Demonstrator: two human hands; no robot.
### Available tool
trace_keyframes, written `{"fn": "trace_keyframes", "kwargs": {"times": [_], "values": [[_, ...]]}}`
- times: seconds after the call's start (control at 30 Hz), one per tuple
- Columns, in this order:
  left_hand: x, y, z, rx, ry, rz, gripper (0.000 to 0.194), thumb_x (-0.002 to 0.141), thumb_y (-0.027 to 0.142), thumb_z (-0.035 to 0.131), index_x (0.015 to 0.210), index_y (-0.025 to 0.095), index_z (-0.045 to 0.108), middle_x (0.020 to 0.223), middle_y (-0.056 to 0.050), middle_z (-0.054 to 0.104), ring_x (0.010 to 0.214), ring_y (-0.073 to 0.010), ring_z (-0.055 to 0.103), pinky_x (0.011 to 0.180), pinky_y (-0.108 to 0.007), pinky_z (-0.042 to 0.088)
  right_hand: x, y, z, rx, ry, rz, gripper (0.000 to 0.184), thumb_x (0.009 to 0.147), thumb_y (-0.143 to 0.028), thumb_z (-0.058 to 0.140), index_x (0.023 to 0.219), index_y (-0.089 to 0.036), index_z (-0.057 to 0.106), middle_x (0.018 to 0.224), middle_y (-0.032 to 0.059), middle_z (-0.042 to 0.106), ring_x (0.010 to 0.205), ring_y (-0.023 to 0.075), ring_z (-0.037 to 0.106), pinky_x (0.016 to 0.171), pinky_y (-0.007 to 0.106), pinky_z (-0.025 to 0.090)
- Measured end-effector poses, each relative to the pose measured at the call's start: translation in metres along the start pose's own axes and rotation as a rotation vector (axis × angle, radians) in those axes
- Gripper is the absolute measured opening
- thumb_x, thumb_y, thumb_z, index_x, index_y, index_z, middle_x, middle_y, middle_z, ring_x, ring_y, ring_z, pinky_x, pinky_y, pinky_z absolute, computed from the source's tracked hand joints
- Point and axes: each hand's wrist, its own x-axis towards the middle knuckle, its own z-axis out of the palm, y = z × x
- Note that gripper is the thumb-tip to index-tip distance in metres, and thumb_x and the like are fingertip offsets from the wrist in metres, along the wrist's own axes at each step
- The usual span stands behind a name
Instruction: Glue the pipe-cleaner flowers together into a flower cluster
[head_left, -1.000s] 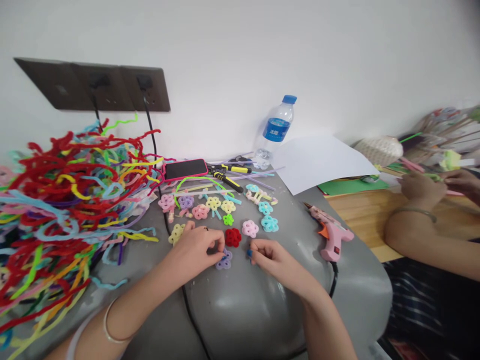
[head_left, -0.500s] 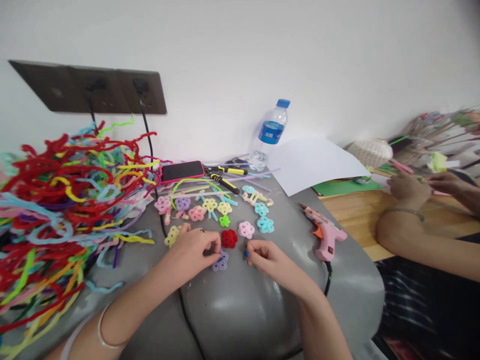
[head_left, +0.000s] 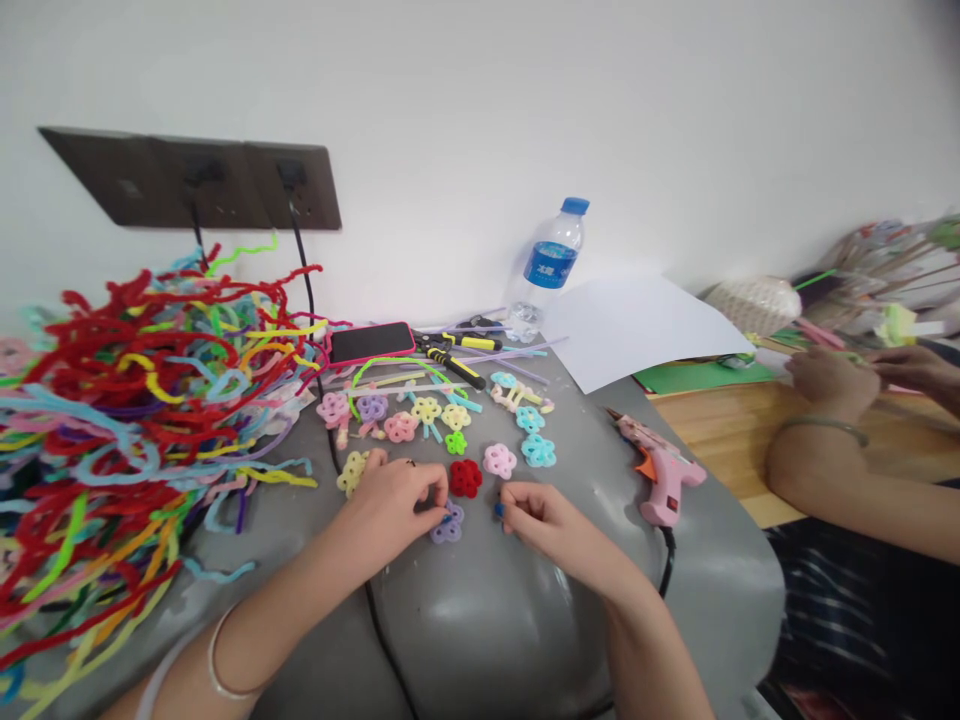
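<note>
My left hand has its thumb and index finger pinched together at the upper edge of a light purple pipe-cleaner flower. My right hand is closed a little to the right, apart from the flower. Something small and blue shows at its fingertips; I cannot tell what it is. A red pipe-cleaner flower and a pale pink flower lie just beyond and between the hands. A pale yellow flower is partly hidden behind my left hand.
A tangled heap of pipe cleaners covers the left. Behind the flowers lie a phone and yellow-black pliers. A bottle, white paper and pink glue gun stand or lie rightward. A co-worker's hands are far right.
The view swings slightly left-right, shifting everything together. Both my hands keep the same pose beside the purple flower. The co-worker's hands move slightly.
</note>
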Motion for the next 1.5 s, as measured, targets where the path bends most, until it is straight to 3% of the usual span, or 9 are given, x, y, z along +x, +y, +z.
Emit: {"fn": "trace_keyframes", "kwargs": {"times": [0.67,0.83,1.07,1.27,1.5], "values": [[-0.004,0.002,0.002,0.051,0.027,0.028,0.010,0.080,0.013,0.050,0.076,0.021,0.054,0.070,0.006,0.062,0.069,-0.0150,0.055,0.081,-0.034,0.025,0.000,0.004,0.000,0.033,-0.001,0.008,0.021,0.081,-0.026,0.049,0.065,-0.022,0.038,0.058,-0.0077,0.034,0.052,0.0087,0.024,0.050,0.025,0.018],[-0.002,-0.003,-0.008,0.096,0.016,-0.023,0.009,0.084,0.014,0.049,0.079,0.021,0.052,0.069,0.006,0.061,0.067,-0.0150,0.054,0.084,-0.036,0.028,-0.002,0.005,0.000,0.038,0.003,0.010,0.020,0.081,-0.026,0.049,0.065,-0.022,0.038,0.061,-0.0069,0.037,0.053,0.0087,0.025,0.050,0.025,0.019],[0.004,-0.013,-0.007,0.147,0.130,-0.074,0.007,0.084,0.016,0.052,0.080,0.021,0.054,0.069,0.006,0.060,0.070,-0.0160,0.055,0.095,-0.043,0.030,-0.001,0.004,0.000,0.025,-0.007,-0.001,0.019,0.079,-0.025,0.048,0.064,-0.022,0.037,0.059,-0.0075,0.035,0.053,0.0090,0.022,0.050,0.026,0.018],[0.004,-0.018,-0.007,0.117,0.108,-0.017,0.008,0.085,0.015,0.050,0.082,0.021,0.053,0.065,0.007,0.057,0.068,-0.0157,0.054,0.097,-0.044,0.030,0.000,0.004,0.000,0.035,-0.004,0.007,0.019,0.079,-0.025,0.048,0.065,-0.022,0.037,0.059,-0.0078,0.033,0.052,0.0085,0.023,0.050,0.025,0.018],[0.004,-0.023,-0.023,-0.038,0.106,-0.069,0.007,0.080,0.022,0.056,0.073,0.020,0.053,0.059,0.008,0.047,0.060,-0.0131,0.048,0.084,-0.034,0.035,-0.002,0.004,-0.001,0.021,-0.003,0.012,0.018,0.080,-0.024,0.048,0.066,-0.022,0.037,0.061,-0.0069,0.038,0.052,0.0082,0.024,0.050,0.025,0.018]]}}
